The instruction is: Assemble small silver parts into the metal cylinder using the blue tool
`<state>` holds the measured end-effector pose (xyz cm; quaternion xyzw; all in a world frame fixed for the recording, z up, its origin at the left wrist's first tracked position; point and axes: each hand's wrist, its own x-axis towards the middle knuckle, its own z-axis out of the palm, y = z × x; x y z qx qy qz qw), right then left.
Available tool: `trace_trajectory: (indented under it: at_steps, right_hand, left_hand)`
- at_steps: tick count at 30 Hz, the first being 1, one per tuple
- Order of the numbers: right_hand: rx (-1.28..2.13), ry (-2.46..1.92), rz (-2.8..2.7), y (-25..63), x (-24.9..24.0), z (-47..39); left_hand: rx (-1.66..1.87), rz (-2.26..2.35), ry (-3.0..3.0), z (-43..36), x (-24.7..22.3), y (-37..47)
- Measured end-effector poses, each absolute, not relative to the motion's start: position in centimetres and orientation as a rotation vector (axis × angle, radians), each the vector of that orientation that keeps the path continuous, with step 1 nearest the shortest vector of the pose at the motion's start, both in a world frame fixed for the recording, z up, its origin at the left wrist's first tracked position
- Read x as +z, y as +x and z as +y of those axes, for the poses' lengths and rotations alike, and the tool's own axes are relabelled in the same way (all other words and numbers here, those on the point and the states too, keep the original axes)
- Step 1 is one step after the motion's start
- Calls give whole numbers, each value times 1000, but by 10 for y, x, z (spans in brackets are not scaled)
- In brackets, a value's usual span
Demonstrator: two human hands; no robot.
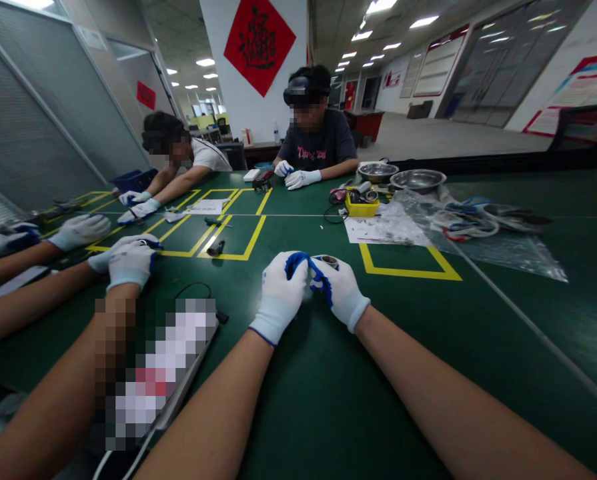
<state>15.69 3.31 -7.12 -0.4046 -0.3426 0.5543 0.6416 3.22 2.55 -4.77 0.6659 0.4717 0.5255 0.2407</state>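
Both my hands wear white gloves with blue palms and meet above the green table (403, 373). My right hand (342, 290) is closed around a small cylindrical part (329, 261) with a round, metal-looking rim, its open end facing up. Most of that part is hidden by the glove. Beside it, my left hand (281, 293) has its fingers curled in, with the fingertips against those of my right hand. Whatever the left fingers pinch is hidden. A small dark part (215, 249) lies on the table to the left, inside a yellow-taped outline.
Ahead to the right are a yellow bin (362, 208) of parts, a paper sheet (355, 233), metal bowls (418, 179) and a plastic bag (518, 250). A power strip (188, 373) lies left of my forearm. Co-workers' gloved hands (131, 263) work along the left and far sides.
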Motion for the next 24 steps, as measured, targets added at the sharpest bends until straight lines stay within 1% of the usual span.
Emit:
trace_trajectory:
  at_steps: [6, 13, 17, 24]
  right_hand:
    - [1197, -930, -682, 153, -74, 38]
    - [1223, -904, -586, 153, -72, 39]
    - [1252, -930, -629, 155, -70, 36]
    - [1279, -951, -700, 157, -71, 35]
  left_hand:
    - [1407, 1292, 2061, 22, -46, 30]
    - [1311, 1413, 2334, 19, -49, 30]
    - [1326, 1490, 2385, 21, -50, 27]
    - [1365, 1381, 2235, 21, -50, 20]
